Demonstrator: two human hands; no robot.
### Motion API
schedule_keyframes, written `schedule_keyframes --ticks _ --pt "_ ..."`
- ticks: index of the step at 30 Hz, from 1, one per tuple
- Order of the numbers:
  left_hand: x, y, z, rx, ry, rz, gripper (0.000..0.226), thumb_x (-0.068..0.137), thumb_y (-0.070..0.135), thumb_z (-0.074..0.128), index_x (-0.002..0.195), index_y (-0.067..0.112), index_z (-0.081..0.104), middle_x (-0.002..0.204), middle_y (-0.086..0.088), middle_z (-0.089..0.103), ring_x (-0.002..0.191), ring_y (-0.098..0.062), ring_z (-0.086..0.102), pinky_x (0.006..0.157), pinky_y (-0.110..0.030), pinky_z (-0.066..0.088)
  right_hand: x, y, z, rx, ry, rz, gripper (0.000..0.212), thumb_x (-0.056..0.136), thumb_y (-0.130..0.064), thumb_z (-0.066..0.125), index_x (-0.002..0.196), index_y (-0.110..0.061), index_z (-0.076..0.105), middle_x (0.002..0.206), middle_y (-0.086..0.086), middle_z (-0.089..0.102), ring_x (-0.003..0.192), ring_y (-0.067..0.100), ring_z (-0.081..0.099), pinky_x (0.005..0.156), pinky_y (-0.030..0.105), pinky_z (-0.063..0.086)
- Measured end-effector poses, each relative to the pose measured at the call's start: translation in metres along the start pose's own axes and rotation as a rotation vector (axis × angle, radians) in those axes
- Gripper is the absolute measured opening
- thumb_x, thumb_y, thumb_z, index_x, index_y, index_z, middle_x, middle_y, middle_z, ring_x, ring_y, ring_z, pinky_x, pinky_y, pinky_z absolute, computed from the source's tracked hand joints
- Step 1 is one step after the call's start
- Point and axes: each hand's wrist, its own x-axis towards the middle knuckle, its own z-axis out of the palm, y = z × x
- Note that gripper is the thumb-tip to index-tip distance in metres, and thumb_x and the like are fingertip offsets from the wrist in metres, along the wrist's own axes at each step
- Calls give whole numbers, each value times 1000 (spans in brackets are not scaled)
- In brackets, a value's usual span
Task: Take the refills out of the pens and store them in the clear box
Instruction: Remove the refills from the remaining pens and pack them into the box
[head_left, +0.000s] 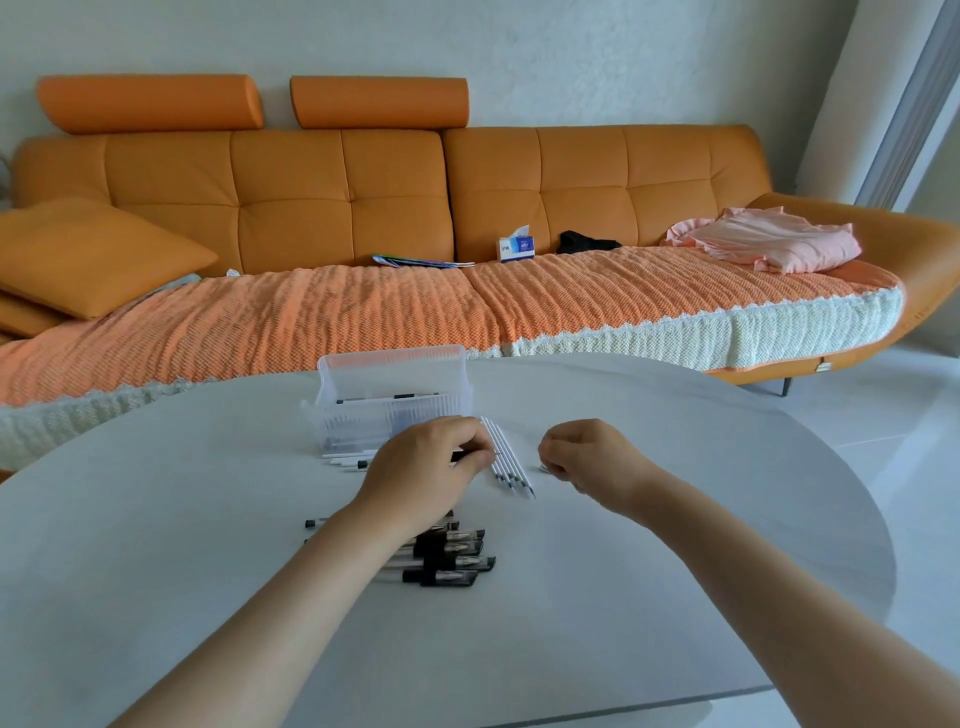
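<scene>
Pens (451, 562) piled at six o'clock on the worktop (208, 571), left hand (428, 470) just past them gripping a pen (464, 456), right hand (589, 457) at three o'clock pinching a tiny grey bit (543, 469), refills (508, 460) lined between the hands, box (395, 402) at twelve o'clock.

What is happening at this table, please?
A person is taking pens apart at a white round table. The left hand grips a dark pen just in front of the clear plastic box. The right hand seems to pinch a small part, too small to identify. A row of thin white refills lies on the table between the hands, not yet in the box. A pile of clear pens with black caps lies nearer the person.
</scene>
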Motion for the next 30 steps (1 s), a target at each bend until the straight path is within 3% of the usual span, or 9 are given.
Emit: schedule_keyframes --ticks 3,6,10,13,18,23,27,30 --pt "1 -5 5 5 -68 -15 4 88 35 66 85 33 65 90 22 64 89 3 58 80 -28 50 -1 12 3 -443 77 36 21 89 -35 57 76 -27 72 59 -10 57 55 11 50 54 23 38" --pt "0 -6 14 71 -100 -1 6 89 38 64 90 33 64 95 19 63 91 -3 58 80 -30 49 0 18 11 -604 106 -10 13 83 -35 60 84 -35 73 73 -18 62 75 9 60 62 22 44" --pt "-1 -7 19 76 -111 16 6 91 35 62 96 33 64 100 17 63 95 -7 57 82 -33 49 4 20 8 -543 43 1 6 77 -36 67 79 -40 71 80 -19 64 80 7 62 69 23 51" --pt "0 -8 20 79 -125 22 7 92 35 61 98 33 64 102 16 62 96 -8 57 82 -33 48 8 21 0 -488 -9 -1 12 78 -32 71 87 -39 74 86 -16 67 82 5 63 72 23 54" --pt "3 -9 20 38 -127 28 13 94 31 59 105 30 65 107 15 63 98 -7 57 85 -30 48 17 26 -6 -459 80 -15 13 87 -29 65 95 -37 72 91 -15 65 83 8 62 71 25 52" --pt "0 -18 20 50 -116 41 15 94 31 59 107 27 66 108 15 63 101 -8 56 89 -31 47 24 30 1 -503 110 5 18 92 -43 61 107 -35 65 99 -15 63 74 6 57 64 25 44" --pt "-2 -20 16 60 -90 61 15 94 30 59 106 26 67 107 14 64 100 -7 57 87 -27 46 29 28 9 -579 113 -12 15 92 -38 61 102 -34 71 97 -14 63 86 11 59 64 26 47" --pt "-5 -23 14 77 -77 68 14 94 32 58 105 30 66 104 18 63 94 -4 55 78 -21 43 31 25 11 -557 115 -35 7 90 -35 65 94 -33 71 96 -15 65 85 10 59 68 27 50"
